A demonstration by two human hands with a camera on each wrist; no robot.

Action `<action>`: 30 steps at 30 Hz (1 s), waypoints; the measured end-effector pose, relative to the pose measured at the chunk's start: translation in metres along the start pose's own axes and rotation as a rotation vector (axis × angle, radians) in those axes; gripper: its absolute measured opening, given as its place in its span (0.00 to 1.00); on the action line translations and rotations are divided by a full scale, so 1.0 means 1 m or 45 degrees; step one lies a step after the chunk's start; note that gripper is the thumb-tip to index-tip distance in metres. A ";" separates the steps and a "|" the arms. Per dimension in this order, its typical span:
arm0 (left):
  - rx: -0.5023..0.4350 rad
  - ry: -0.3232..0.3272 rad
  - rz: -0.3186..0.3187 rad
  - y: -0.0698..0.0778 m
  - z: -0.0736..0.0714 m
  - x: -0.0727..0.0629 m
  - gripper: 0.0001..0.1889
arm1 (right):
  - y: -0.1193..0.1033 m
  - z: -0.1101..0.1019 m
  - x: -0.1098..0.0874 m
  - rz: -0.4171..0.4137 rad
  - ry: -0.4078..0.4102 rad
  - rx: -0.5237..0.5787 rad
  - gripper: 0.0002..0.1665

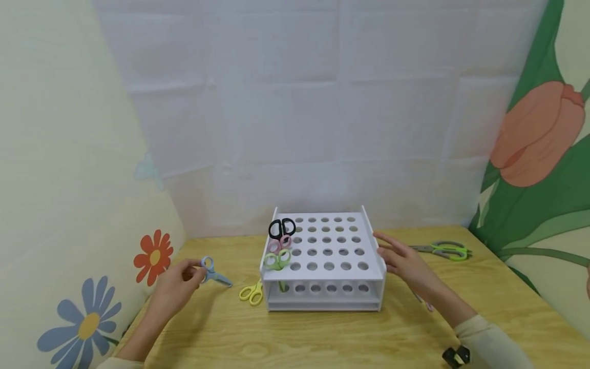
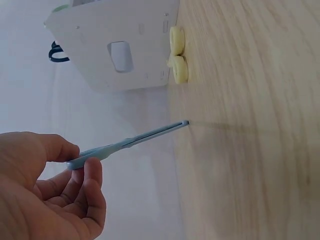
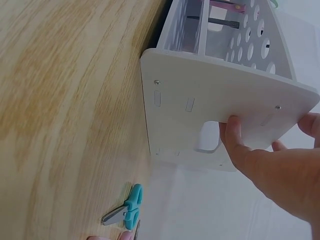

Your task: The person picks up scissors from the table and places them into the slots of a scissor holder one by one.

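Observation:
My left hand (image 1: pixel 177 287) pinches the light blue scissors (image 1: pixel 215 277) by a finger loop, between thumb and fingers. In the left wrist view the scissors (image 2: pixel 125 142) slant with blades together, tip just over the table. My right hand (image 1: pixel 410 266) touches the right side panel of the white holed rack (image 1: pixel 324 277), fingers fairly straight. In the right wrist view its thumb lies beside the panel's cutout and a finger is at the upper edge. Black scissors (image 1: pixel 282 228), pink scissors (image 1: pixel 280 244) and green scissors (image 1: pixel 278 260) stand in the rack's left column of holes.
Yellow scissors (image 1: pixel 251 293) lie against the rack's left side. Green-and-grey scissors (image 1: pixel 444 250) lie to the right on the wooden table (image 1: pixel 322 338). Teal scissors (image 3: pixel 131 206) and a pink handle (image 3: pixel 125 235) show beyond the rack's right side. A white cloth hangs behind.

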State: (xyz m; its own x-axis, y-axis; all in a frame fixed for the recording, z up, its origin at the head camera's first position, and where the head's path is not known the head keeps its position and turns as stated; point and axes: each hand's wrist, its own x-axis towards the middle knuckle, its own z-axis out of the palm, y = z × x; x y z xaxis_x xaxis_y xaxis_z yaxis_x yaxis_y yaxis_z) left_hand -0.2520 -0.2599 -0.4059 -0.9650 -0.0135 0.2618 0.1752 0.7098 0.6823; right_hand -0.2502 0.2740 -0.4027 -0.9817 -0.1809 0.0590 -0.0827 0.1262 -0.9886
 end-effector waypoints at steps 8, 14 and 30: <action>0.049 0.060 0.067 0.008 0.002 0.001 0.16 | 0.000 0.003 0.002 0.002 -0.012 0.006 0.37; 0.102 0.126 0.151 0.016 0.001 0.004 0.14 | 0.002 0.002 0.002 -0.002 -0.012 0.008 0.37; 0.116 0.225 0.370 0.055 -0.002 0.016 0.11 | 0.000 0.000 0.000 -0.006 -0.008 -0.003 0.39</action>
State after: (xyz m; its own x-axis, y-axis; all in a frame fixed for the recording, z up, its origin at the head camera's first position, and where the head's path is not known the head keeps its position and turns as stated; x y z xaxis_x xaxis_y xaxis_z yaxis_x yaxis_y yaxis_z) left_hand -0.2574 -0.2224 -0.3633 -0.8275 0.0821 0.5554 0.4115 0.7617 0.5005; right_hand -0.2504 0.2739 -0.4031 -0.9802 -0.1879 0.0624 -0.0873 0.1275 -0.9880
